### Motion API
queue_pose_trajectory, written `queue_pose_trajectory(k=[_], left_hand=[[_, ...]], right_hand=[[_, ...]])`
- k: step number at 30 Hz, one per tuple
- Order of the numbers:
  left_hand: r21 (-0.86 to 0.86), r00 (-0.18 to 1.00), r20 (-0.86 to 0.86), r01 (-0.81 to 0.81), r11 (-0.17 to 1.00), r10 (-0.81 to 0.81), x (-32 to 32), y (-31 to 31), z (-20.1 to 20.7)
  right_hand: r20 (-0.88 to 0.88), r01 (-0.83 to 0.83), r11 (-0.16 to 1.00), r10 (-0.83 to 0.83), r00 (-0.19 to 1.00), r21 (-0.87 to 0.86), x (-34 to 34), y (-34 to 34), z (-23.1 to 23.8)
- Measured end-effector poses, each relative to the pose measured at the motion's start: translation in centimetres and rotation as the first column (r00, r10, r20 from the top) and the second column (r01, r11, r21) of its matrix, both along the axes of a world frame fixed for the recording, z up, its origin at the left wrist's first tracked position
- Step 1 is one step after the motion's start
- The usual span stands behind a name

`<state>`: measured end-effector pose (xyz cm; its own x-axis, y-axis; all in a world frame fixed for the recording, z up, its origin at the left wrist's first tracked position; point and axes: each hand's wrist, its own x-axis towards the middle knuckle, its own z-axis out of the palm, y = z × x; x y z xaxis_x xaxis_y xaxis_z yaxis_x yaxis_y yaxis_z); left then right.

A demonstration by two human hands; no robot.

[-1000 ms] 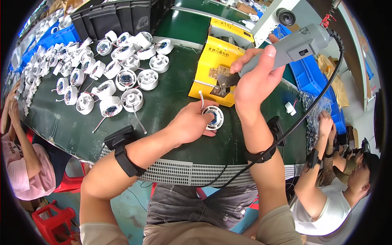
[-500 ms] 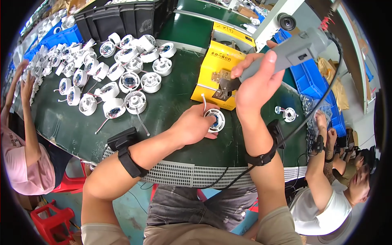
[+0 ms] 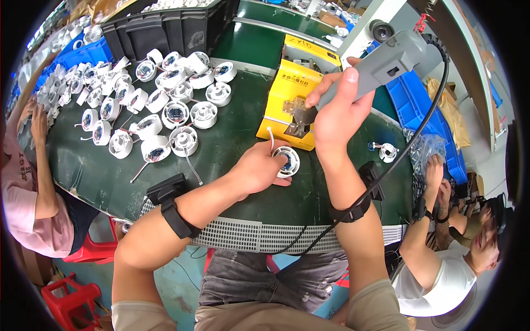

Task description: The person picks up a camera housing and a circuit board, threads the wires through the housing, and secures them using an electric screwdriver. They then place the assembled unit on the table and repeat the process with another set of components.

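Observation:
My right hand (image 3: 339,121) is wrapped around a grey corded electric screwdriver (image 3: 386,66), thumb along its body. The screwdriver's lower end points at the metal bracket on the front of a yellow screw feeder box (image 3: 274,107); my fingers hide much of that end, so I cannot tell if it touches. Below the box, my left hand (image 3: 255,170) grips a round white plastic housing (image 3: 296,161) with a blue circuit board inside. A white wire with a small connector rises from beside the left fingers.
Many similar white housings (image 3: 184,142) cover the left of the green table (image 3: 232,207). A black crate (image 3: 160,33) stands behind them. One small white part (image 3: 388,152) lies at the right, near blue bins (image 3: 411,102). The screwdriver's black cable (image 3: 411,154) crosses my right forearm. Co-workers sit on both sides.
The screwdriver and my right hand have shifted slightly left, still at the feeder box. My left hand keeps its hold on the housing. Co-workers' arms on both sides have moved.

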<state>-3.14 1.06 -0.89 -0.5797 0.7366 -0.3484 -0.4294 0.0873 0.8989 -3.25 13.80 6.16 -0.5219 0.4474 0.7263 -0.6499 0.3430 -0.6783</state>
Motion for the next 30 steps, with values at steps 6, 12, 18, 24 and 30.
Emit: queue_pose_trajectory(k=[6, 12, 18, 24, 30], left_hand=[[0.025, 0.999, -0.038, -0.002, 1.0, 0.003, -0.4, -0.2, 0.2], [0.024, 0.999, -0.047, 0.01, 1.0, -0.009, -0.4, -0.4, 0.2], [0.042, 0.999, -0.048, -0.012, 0.999, 0.014, -0.1, -0.3, 0.9], [0.031, 0.999, -0.039, -0.02, 0.999, 0.021, -0.1, -0.4, 0.9], [-0.002, 0.999, -0.047, -0.021, 1.0, 0.021, -0.2, -0.6, 0.8]], right_hand=[[0.003, -0.094, 0.99, 0.095, 0.995, -0.105, 3.2, -0.7, -1.6], [0.054, -0.13, 0.983, 0.137, 0.989, -0.129, 4.8, -1.7, -2.8], [0.022, -0.148, 0.977, 0.153, 0.988, -0.154, 4.7, -1.9, -3.1], [0.028, -0.158, 0.979, 0.162, 0.986, -0.127, 4.4, -2.0, -3.5], [0.025, -0.215, 0.968, 0.22, 0.975, -0.133, 4.4, -1.9, -4.1]])
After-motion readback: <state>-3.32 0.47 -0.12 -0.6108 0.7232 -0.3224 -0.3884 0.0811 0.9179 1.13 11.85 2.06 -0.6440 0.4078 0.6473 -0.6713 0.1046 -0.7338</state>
